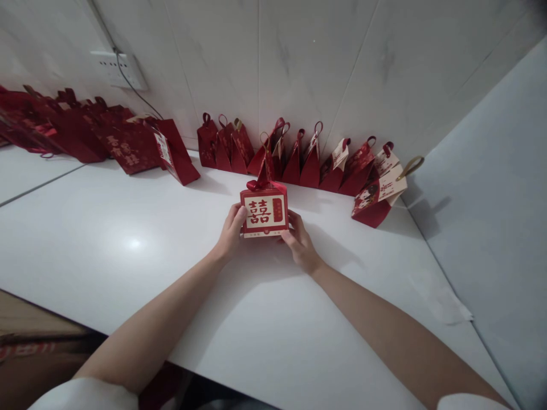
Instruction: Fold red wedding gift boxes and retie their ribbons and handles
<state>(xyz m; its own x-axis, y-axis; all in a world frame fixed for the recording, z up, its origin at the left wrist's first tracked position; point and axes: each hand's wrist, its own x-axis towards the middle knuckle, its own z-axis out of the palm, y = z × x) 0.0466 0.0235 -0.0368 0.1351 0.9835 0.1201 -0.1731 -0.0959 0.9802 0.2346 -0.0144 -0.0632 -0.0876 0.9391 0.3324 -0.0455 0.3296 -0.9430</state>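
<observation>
A small red and cream gift box [265,212] with a large red double-happiness character and a red ribbon bow on top is between my hands, over the white table. My left hand [233,228] grips its left side, thumb on the front edge. On the right side my right hand [301,241] holds it, with the thumb near the lower front corner and the fingers behind. Right behind the box stands a row of red peaked gift boxes [292,165] with ribbon loops. Whether the held box touches the table is hard to tell.
Larger red gift bags [132,145] crowd the back left of the table [171,228]. A cream and red box [378,196] stands at the right end of the row. Against the right wall lies a white tissue [442,296]. A cardboard box [38,347] sits below the front edge.
</observation>
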